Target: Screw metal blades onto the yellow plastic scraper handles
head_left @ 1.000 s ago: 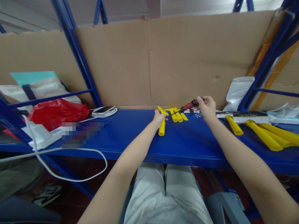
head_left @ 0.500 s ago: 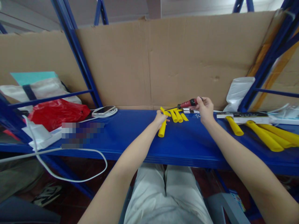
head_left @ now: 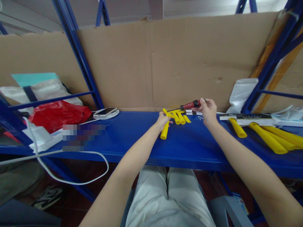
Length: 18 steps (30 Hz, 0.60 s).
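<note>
My left hand (head_left: 162, 119) is closed around a yellow plastic tube (head_left: 163, 133) that flares at its lower end. In my right hand (head_left: 208, 111) is a screwdriver (head_left: 190, 105) with a red and black handle, gripped near the handle's end. Its thin shaft points left, and the tip meets the upper end of the yellow tube; whether it sits in a screw is too small to tell. Just right of my left hand lie several shorter yellow pieces (head_left: 181, 119). Small bright bits (head_left: 200, 118) are scattered on the blue shelf (head_left: 132, 138) below the screwdriver handle.
Larger yellow tubes (head_left: 270, 138) lie at the right, with a single one (head_left: 238, 128) beside them. A cardboard sheet (head_left: 189, 60) stands behind the shelf. On the left are a phone (head_left: 107, 111), a coiled white cable, a red plastic bag (head_left: 60, 114) and a power strip (head_left: 50, 138).
</note>
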Available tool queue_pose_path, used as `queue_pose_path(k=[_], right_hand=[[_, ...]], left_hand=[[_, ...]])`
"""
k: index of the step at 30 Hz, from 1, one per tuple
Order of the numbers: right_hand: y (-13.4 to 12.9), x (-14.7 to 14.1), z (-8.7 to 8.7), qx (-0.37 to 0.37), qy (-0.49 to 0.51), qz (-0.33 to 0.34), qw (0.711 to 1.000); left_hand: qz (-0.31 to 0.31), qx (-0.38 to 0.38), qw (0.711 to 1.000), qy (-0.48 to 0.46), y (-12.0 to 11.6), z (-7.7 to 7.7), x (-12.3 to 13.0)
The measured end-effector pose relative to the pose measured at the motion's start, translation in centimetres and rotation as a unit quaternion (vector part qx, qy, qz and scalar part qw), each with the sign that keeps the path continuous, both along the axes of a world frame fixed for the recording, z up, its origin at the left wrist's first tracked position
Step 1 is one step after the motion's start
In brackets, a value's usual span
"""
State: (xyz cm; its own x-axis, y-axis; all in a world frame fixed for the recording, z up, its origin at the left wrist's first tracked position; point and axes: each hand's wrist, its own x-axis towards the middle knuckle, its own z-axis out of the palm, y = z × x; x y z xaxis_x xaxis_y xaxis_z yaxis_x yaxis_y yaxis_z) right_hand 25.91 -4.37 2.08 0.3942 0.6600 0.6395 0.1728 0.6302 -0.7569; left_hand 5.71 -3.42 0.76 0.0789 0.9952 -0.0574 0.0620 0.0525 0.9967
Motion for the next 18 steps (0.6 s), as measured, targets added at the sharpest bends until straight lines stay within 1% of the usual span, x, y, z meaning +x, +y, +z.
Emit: queue_pose_path(k=[5,9,18], right_hand=[[0.3,0.2,0.0,0.003,0.007,0.0,1.0],[0.7,0.5,-0.2,-0.006,0.042,-0.001,0.999],[1.2,0.7,-0.7,-0.016,0.07,-0.001,0.997]], left_hand=[[-0.011,-0.015,0.999,-0.035,-0.1,0.3,-0.1],[-0.022,-0.021,0.998,-0.061,-0.2,0.4,-0.1],[-0.037,-0.024,0.994,-0.103,0.1,0.5,-0.2]])
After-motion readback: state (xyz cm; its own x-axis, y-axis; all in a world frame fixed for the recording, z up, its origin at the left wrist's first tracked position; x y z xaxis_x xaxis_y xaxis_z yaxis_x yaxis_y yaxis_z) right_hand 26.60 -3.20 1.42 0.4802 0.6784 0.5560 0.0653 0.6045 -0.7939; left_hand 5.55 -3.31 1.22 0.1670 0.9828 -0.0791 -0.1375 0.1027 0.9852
